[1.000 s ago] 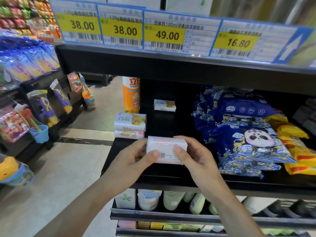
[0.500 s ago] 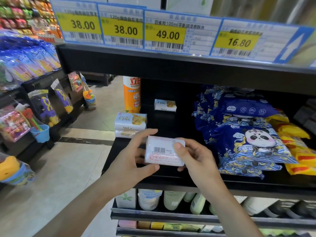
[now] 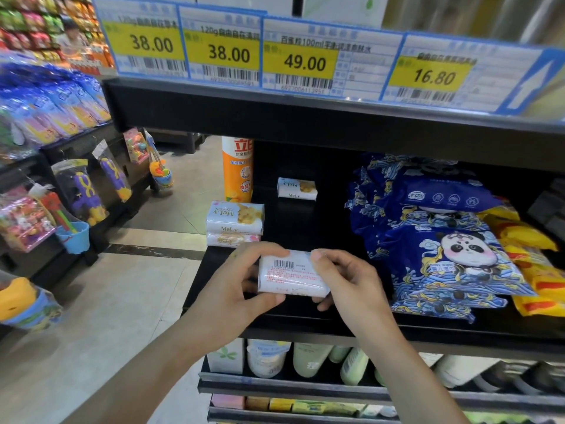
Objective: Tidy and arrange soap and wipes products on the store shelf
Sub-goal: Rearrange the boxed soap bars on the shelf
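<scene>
Both hands hold one white soap bar (image 3: 287,275) above the front of the black shelf (image 3: 305,319), its barcode side facing me. My left hand (image 3: 232,289) grips its left end, fingers over the top and thumb under. My right hand (image 3: 348,280) grips its right end. Two stacked MeLy soap bars (image 3: 234,223) sit at the shelf's left edge, and a single MeLy bar (image 3: 297,188) lies further back. Blue panda wipes packs (image 3: 443,246) are piled on the right.
An orange bottle (image 3: 238,169) stands at the back left of the shelf. Yellow packs (image 3: 538,264) lie at the far right. Price tags (image 3: 299,56) line the shelf above. Bottles (image 3: 308,358) fill the shelf below. Toy racks (image 3: 76,191) flank the aisle on the left.
The soap bar has been turned in both hands so its barcode face now points up at me, and my left fingers have wrapped over its top edge.
</scene>
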Tool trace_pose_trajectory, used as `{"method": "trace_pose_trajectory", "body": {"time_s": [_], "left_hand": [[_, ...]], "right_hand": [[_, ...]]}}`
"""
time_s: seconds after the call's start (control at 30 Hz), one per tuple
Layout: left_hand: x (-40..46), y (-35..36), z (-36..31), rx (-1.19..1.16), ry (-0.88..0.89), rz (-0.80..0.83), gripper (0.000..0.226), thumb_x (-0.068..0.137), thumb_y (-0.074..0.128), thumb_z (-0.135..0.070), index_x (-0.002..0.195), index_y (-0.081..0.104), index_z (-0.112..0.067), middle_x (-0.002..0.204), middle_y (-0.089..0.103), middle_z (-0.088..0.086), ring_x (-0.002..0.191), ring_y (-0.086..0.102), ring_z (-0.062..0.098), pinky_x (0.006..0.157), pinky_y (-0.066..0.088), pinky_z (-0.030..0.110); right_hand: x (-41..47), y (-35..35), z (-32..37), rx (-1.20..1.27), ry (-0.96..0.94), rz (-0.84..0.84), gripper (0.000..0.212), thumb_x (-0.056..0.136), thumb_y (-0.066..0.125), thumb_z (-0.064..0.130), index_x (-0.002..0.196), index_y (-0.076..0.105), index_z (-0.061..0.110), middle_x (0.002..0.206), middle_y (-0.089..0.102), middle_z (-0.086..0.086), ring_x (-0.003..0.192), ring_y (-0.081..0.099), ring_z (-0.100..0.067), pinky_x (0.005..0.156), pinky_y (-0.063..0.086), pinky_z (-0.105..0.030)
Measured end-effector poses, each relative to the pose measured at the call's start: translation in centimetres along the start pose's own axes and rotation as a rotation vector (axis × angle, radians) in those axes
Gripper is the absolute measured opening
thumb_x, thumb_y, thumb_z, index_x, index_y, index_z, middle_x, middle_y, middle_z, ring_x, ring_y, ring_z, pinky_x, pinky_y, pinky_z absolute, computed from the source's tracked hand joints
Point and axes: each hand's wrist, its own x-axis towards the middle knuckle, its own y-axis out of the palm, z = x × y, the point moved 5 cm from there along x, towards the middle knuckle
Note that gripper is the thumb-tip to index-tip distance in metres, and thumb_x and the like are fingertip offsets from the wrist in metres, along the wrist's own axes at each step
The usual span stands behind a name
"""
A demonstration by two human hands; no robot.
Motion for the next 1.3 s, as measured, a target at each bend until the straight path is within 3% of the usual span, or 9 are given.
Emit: {"method": "trace_pose_trajectory", "body": {"time_s": [0.2, 0.37, 0.47, 0.57, 0.73, 0.87, 1.0, 1.17, 1.3], "left_hand": [[0.0, 0.0, 0.0, -0.056, -0.015, 0.018, 0.055, 0.093, 0.077, -0.011, 0.132, 0.057, -0.046, 0.134, 0.066, -0.007, 0.124, 0.065, 0.015, 0.098, 0.057, 0.036], [0.2, -0.3, 0.0, -0.102, -0.016, -0.023, 0.046, 0.091, 0.075, -0.034, 0.131, 0.057, -0.047, 0.13, 0.067, -0.005, 0.119, 0.067, 0.017, 0.1, 0.056, 0.04], [0.3, -0.2, 0.0, -0.11, -0.019, -0.031, 0.044, 0.085, 0.071, -0.051, 0.127, 0.058, -0.048, 0.125, 0.068, -0.002, 0.113, 0.068, 0.02, 0.1, 0.057, 0.044], [0.3, 0.0, 0.0, -0.122, -0.019, -0.026, 0.041, 0.088, 0.069, -0.053, 0.127, 0.059, -0.046, 0.124, 0.069, 0.001, 0.112, 0.068, 0.021, 0.097, 0.058, 0.042], [0.3, 0.1, 0.0, -0.078, -0.04, -0.112, 0.032, 0.089, 0.065, -0.063, 0.111, 0.064, -0.039, 0.103, 0.073, -0.006, 0.094, 0.069, 0.011, 0.079, 0.054, 0.029], [0.4, 0.3, 0.0, -0.029, -0.056, -0.173, 0.031, 0.089, 0.063, -0.068, 0.102, 0.065, -0.039, 0.086, 0.071, -0.011, 0.074, 0.064, 0.004, 0.068, 0.052, 0.022], [0.4, 0.2, 0.2, -0.022, -0.107, -0.21, 0.039, 0.085, 0.061, -0.075, 0.1, 0.067, -0.04, 0.09, 0.075, -0.01, 0.078, 0.069, 0.009, 0.072, 0.061, 0.034], [0.6, -0.2, -0.3, -0.05, -0.185, -0.291, 0.05, 0.085, 0.057, -0.08, 0.094, 0.07, -0.032, 0.071, 0.07, -0.017, 0.06, 0.063, -0.001, 0.055, 0.047, 0.014], [0.7, -0.4, -0.5, -0.082, -0.218, -0.301, 0.055, 0.091, 0.053, -0.076, 0.091, 0.07, -0.023, 0.065, 0.067, -0.012, 0.057, 0.062, 0.004, 0.054, 0.047, 0.017]], "right_hand": [[-0.3, 0.3, 0.0, 0.012, -0.032, -0.002, 0.016, 0.098, 0.06, 0.055, 0.103, 0.071, 0.046, 0.089, 0.074, 0.012, 0.067, 0.069, -0.012, 0.059, 0.057, -0.026], [-0.8, 0.5, 0.6, -0.046, -0.104, 0.001, 0.045, 0.081, 0.049, 0.078, 0.116, 0.062, 0.052, 0.103, 0.069, 0.019, 0.083, 0.07, -0.009, 0.063, 0.058, -0.028], [-1.3, 0.3, 0.8, -0.069, -0.16, 0.049, 0.05, 0.081, 0.057, 0.073, 0.127, 0.056, 0.053, 0.123, 0.059, 0.026, 0.105, 0.065, -0.007, 0.069, 0.06, -0.03], [-1.8, 0.3, 1.0, -0.143, -0.25, 0.108, 0.059, 0.079, 0.068, 0.061, 0.135, 0.048, 0.055, 0.138, 0.049, 0.025, 0.123, 0.057, -0.006, 0.088, 0.058, -0.033], [-2.8, 1.4, 1.2, -0.53, -0.524, 0.026, 0.077, 0.082, 0.076, 0.044, 0.148, 0.037, 0.049, 0.155, 0.028, 0.021, 0.143, 0.037, -0.009, 0.107, 0.036, -0.023], [-3.0, 2.3, 1.0, -0.738, -0.655, -0.027, 0.076, 0.085, 0.075, 0.042, 0.151, 0.037, 0.045, 0.16, 0.025, 0.016, 0.137, 0.034, -0.01, 0.106, 0.036, -0.023], [-2.5, 2.3, 1.3, -0.803, -0.714, -0.07, 0.074, 0.086, 0.078, 0.034, 0.152, 0.042, 0.036, 0.154, 0.035, 0.014, 0.134, 0.037, -0.012, 0.107, 0.04, -0.025], [-1.9, 2.6, 2.7, -0.917, -0.782, -0.018, 0.084, 0.084, 0.076, 0.037, 0.158, 0.035, 0.028, 0.148, 0.038, 0.014, 0.133, 0.036, -0.014, 0.111, 0.037, -0.03], [-1.4, 2.8, 3.6, -0.872, -0.786, 0.04, 0.074, 0.085, 0.077, 0.031, 0.152, 0.047, 0.026, 0.143, 0.045, 0.012, 0.129, 0.043, -0.014, 0.104, 0.046, -0.031]]}}
